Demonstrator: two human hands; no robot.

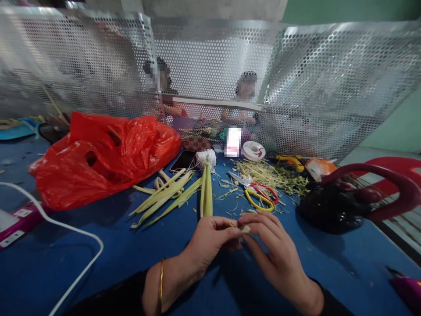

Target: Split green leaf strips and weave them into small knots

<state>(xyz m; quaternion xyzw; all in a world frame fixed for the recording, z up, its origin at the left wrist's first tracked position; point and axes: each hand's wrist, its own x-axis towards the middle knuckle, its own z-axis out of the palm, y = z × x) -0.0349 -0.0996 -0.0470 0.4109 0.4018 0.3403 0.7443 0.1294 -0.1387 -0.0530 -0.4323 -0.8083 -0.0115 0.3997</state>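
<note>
Above the blue table, my left hand [213,239] pinches a small, pale, folded strip of plant leaf [245,229] between thumb and fingers. From the other side, my right hand [274,250] closes its thumb and fingertips on the same strip, its outer fingers loosely bent. Much of the strip is hidden by the fingers. Just beyond my left hand lies a long pale-green leaf bundle [206,193], its tip against a white spool of thread [206,159]. More leaf strips [164,193] lie to its left. Scissors with one red and one yellow handle [258,193] rest beyond my right hand.
A red plastic bag [108,158] fills the left, near a white cable [95,239] and power strip [26,219]. Plant scraps [269,175], a white ribbon reel [253,150] and a lit phone [233,142] lie ahead. A black-and-maroon object [335,208] stands right; perforated mesh [210,57] behind.
</note>
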